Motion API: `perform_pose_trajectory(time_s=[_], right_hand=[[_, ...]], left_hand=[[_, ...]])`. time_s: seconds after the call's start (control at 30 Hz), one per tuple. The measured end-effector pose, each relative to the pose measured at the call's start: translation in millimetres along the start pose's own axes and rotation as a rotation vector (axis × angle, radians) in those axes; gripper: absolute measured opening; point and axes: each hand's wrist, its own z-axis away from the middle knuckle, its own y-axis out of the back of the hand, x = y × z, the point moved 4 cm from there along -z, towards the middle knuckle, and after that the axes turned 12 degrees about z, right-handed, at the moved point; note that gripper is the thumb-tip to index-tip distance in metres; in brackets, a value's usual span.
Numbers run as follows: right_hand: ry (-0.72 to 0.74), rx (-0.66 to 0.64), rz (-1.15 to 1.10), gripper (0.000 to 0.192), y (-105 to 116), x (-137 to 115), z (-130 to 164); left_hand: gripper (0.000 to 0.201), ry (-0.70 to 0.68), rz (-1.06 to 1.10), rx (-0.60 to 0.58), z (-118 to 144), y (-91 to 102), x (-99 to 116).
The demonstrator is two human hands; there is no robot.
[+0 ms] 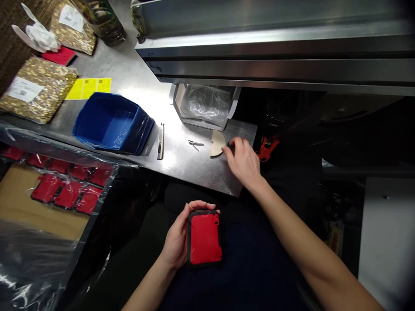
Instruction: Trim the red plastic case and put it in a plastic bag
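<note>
My left hand [177,239] holds a red phone case with a black rim [205,238] over my lap, below the table's front edge. My right hand [243,162] reaches onto the steel table [194,168] and pinches a small dark part [231,147] between its fingertips. Just left of those fingers lies a pale half-round wooden piece [216,143]. Small metal tweezers [195,144] lie a little further left.
A blue bin [112,123] stands left of centre, with a thin metal tool [161,141] beside it. A clear-bagged white tray [205,106] sits under a steel shelf [275,52]. Gold packets [35,88], yellow labels [89,87] and a box of red cases [61,190] lie left.
</note>
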Motion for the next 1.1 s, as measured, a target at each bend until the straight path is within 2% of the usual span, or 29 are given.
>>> perform_pose_trajectory(time_s=[0.07, 0.13, 0.23, 0.3, 0.43, 0.5, 0.57, 0.63, 0.73, 0.8, 0.9, 0.97, 1.03, 1.1], right_hand=[[-0.016, 0.095, 0.115, 0.051, -10.2, -18.3, -22.5], [-0.053, 0.135, 0.118, 0.063, -20.2, -31.3, -34.9], [-0.129, 0.084, 0.004, 0.075, -30.0, -32.3, -37.2], [-0.127, 0.022, -0.043, 0.067, -32.5, -25.4, -29.5], [0.030, -0.065, -0.085, 0.032, -32.5, -13.4, 6.8], [0.100, -0.097, -0.109, 0.023, -30.3, -8.9, 32.4], [0.110, -0.162, -0.180, 0.022, -24.9, -2.2, 58.2], [0.055, -0.282, -0.345, 0.025, -15.2, 7.1, 81.8], [0.010, -0.473, -0.572, 0.026, 8.9, 16.9, 112.8], [0.151, -0.544, -0.576, 0.022, 28.3, 14.5, 130.4], [0.517, -0.577, -0.378, 0.016, 47.1, 1.3, 154.4], [0.694, -0.555, -0.168, 0.017, 47.4, -6.2, 165.2], [0.772, -0.521, -0.016, 0.022, 41.2, -11.1, 169.1], [0.820, -0.483, 0.041, 0.024, 34.5, -15.1, 168.6]], left_hand=[[0.036, 0.003, -0.032, 0.014, 2.6, 0.6, -1.4], [0.038, -0.003, -0.027, -0.001, 3.6, 0.0, -0.5], [0.042, 0.009, 0.040, -0.032, 3.8, -1.1, 1.4], [0.046, 0.053, 0.090, -0.060, 3.3, -1.1, -0.2], [0.061, 0.167, 0.153, -0.201, 0.7, -2.0, -8.8], [0.058, 0.186, 0.151, -0.252, -1.8, -1.6, -12.0], [0.051, 0.204, 0.149, -0.248, -5.1, -0.3, -13.8], [0.050, 0.215, 0.151, -0.228, -8.2, 0.5, -13.7], [0.067, 0.239, 0.154, -0.231, -11.0, -0.6, -12.5], [0.077, 0.262, 0.157, -0.224, -11.8, -1.5, -12.6], [0.080, 0.293, 0.159, -0.179, -13.2, -1.5, -14.9], [0.078, 0.308, 0.148, -0.151, -14.7, -1.4, -17.3], [0.076, 0.319, 0.114, -0.113, -16.6, -0.5, -19.8], [0.073, 0.333, 0.070, -0.055, -18.4, 1.7, -22.0]])
